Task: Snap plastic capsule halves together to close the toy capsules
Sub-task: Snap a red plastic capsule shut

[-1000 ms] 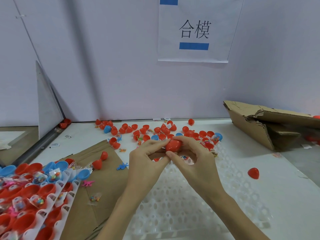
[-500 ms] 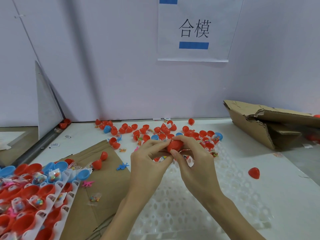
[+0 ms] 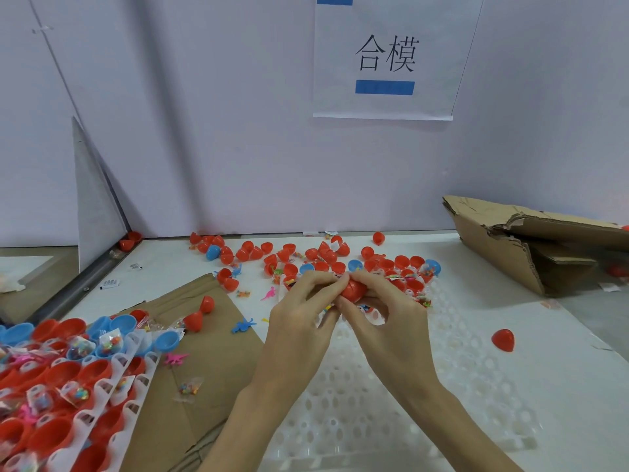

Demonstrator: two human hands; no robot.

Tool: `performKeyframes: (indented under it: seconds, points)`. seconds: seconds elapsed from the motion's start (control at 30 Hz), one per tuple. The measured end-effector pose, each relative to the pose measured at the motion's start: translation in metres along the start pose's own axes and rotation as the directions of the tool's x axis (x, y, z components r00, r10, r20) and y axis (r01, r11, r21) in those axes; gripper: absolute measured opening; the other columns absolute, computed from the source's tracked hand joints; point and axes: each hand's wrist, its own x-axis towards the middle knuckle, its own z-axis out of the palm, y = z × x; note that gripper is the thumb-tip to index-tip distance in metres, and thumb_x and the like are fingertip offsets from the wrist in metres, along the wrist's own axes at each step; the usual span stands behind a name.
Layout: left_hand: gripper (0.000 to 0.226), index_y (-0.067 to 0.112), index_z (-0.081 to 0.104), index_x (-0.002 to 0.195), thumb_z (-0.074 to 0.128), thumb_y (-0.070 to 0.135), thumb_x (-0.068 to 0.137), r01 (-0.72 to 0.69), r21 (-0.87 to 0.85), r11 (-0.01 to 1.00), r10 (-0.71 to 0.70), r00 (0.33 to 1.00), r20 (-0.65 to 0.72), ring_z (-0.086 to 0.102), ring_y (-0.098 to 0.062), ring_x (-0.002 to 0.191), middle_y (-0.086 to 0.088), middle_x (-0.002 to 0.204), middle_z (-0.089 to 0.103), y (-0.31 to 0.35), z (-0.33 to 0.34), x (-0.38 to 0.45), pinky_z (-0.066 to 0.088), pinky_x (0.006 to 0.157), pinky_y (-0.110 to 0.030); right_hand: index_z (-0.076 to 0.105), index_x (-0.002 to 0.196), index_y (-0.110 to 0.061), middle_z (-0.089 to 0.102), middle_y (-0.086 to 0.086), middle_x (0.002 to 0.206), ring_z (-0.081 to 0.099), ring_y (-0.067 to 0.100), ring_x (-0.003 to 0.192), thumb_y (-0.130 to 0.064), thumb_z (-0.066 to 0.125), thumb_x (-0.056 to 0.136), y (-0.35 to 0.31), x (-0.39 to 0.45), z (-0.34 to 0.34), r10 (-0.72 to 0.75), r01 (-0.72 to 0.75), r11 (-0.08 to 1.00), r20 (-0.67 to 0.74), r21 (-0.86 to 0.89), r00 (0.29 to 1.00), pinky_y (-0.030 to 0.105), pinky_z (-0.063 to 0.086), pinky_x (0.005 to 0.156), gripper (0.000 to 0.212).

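Note:
A red capsule (image 3: 352,289) sits between both hands above the white perforated tray (image 3: 425,396). My left hand (image 3: 299,321) pinches it from the left with thumb and fingertips. My right hand (image 3: 391,325) curls around it from the right and covers most of it. Whether its halves are fully joined is hidden by the fingers. Behind the hands lies a scatter of loose red and blue capsule halves (image 3: 316,257) with small toy packets among them.
At the left, white trays hold open red and blue halves with toys (image 3: 61,379). Brown cardboard (image 3: 204,362) lies under small plastic figures. One red half (image 3: 503,339) rests alone at the right. A torn cardboard box (image 3: 531,243) stands at the back right.
The hands have stayed together on the red capsule; the fingers have closed further around it and turned it slightly. The view has shifted a little.

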Motion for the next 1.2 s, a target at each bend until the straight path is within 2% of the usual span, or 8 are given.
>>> performKeyframes:
  seconds: [0.13, 0.3, 0.47, 0.6, 0.73, 0.8, 0.9, 1.2]
  points:
    - [0.047, 0.002, 0.073, 0.125, 0.082, -0.009, 0.080, -0.001, -0.016, 1.000, 0.001, 1.000, 0.012, 0.061, -0.009, 0.103, -0.008, 0.110, 0.070, 0.000, 0.001, -0.001, 0.049, 0.094, -0.008, 0.055, 0.114, -0.048, 0.060, -0.044, 0.098, 0.063, -0.011, 0.099, -0.020, 0.074, 0.086, 0.000, -0.002, 0.002, -0.019, 0.019, 1.000, -0.019, -0.020, 1.000, 0.003, 0.046, 0.085, 0.044]
    - [0.047, 0.003, 0.071, 0.127, 0.079, -0.011, 0.083, -0.002, -0.050, 0.999, 0.003, 1.000, 0.025, 0.060, -0.009, 0.107, -0.007, 0.114, 0.069, 0.000, 0.003, -0.001, 0.048, 0.098, -0.011, 0.058, 0.120, -0.036, 0.054, -0.042, 0.107, 0.059, -0.017, 0.103, -0.025, 0.068, 0.089, 0.001, -0.003, 0.003, -0.026, 0.025, 0.999, -0.025, -0.033, 0.999, 0.003, 0.045, 0.090, 0.035]
    - [0.048, 0.006, 0.073, 0.126, 0.079, -0.011, 0.081, 0.053, -0.130, 0.990, -0.058, 0.998, -0.036, 0.063, -0.009, 0.108, -0.002, 0.115, 0.069, 0.005, 0.005, -0.001, 0.050, 0.097, -0.014, 0.059, 0.121, -0.033, 0.059, -0.032, 0.110, 0.062, -0.008, 0.105, -0.020, 0.067, 0.092, -0.002, -0.001, 0.002, -0.026, 0.026, 1.000, -0.019, 0.008, 0.999, 0.007, 0.047, 0.090, 0.033]
    - [0.048, 0.020, 0.069, 0.126, 0.075, -0.007, 0.087, 0.328, -0.503, 0.800, -0.340, 0.938, 0.072, 0.070, -0.015, 0.113, 0.011, 0.116, 0.072, 0.014, 0.005, 0.004, 0.054, 0.096, -0.020, 0.064, 0.123, -0.018, 0.067, -0.011, 0.119, 0.065, 0.013, 0.115, -0.016, 0.069, 0.091, -0.002, 0.003, -0.005, -0.024, 0.025, 0.994, -0.017, 0.105, 1.000, 0.021, 0.052, 0.096, 0.033]
    - [0.028, 0.018, 0.074, 0.112, 0.067, -0.004, 0.095, 0.396, -0.690, 0.606, -0.425, 0.894, 0.140, 0.072, -0.016, 0.107, 0.004, 0.108, 0.076, 0.019, 0.000, 0.007, 0.056, 0.089, -0.019, 0.060, 0.129, -0.008, 0.064, -0.003, 0.129, 0.061, 0.020, 0.124, -0.011, 0.066, 0.092, -0.006, 0.005, -0.007, -0.073, 0.078, 0.982, -0.037, 0.170, 0.997, 0.035, 0.054, 0.100, 0.037]
    - [0.017, 0.020, 0.076, 0.109, 0.067, 0.012, 0.097, 0.404, -0.742, 0.535, -0.449, 0.880, 0.155, 0.073, -0.018, 0.105, 0.002, 0.107, 0.076, 0.024, -0.003, 0.008, 0.056, 0.087, -0.020, 0.059, 0.129, -0.007, 0.063, -0.002, 0.133, 0.059, 0.020, 0.128, -0.005, 0.067, 0.091, -0.006, 0.005, -0.006, -0.090, 0.095, 0.979, -0.037, 0.180, 0.995, 0.036, 0.054, 0.101, 0.039]
    - [0.017, 0.027, 0.075, 0.103, 0.082, 0.027, 0.088, 0.411, -0.753, 0.514, -0.482, 0.865, 0.143, 0.075, -0.017, 0.097, 0.002, 0.103, 0.077, 0.030, -0.005, 0.011, 0.057, 0.082, -0.019, 0.057, 0.130, -0.007, 0.058, -0.002, 0.141, 0.055, 0.020, 0.134, 0.009, 0.068, 0.089, -0.005, 0.004, -0.006, -0.117, 0.114, 0.971, 0.005, 0.209, 0.993, 0.039, 0.053, 0.103, 0.046]
    - [0.025, 0.023, 0.077, 0.097, 0.085, 0.006, 0.081, 0.354, -0.788, 0.504, -0.465, 0.880, 0.098, 0.074, -0.015, 0.100, 0.004, 0.102, 0.075, 0.025, -0.008, 0.013, 0.058, 0.084, -0.022, 0.057, 0.133, -0.010, 0.058, 0.000, 0.144, 0.051, 0.023, 0.138, 0.018, 0.052, 0.095, -0.014, 0.004, -0.009, -0.072, 0.030, 0.907, 0.086, 0.421, 0.994, 0.038, 0.048, 0.109, 0.048]
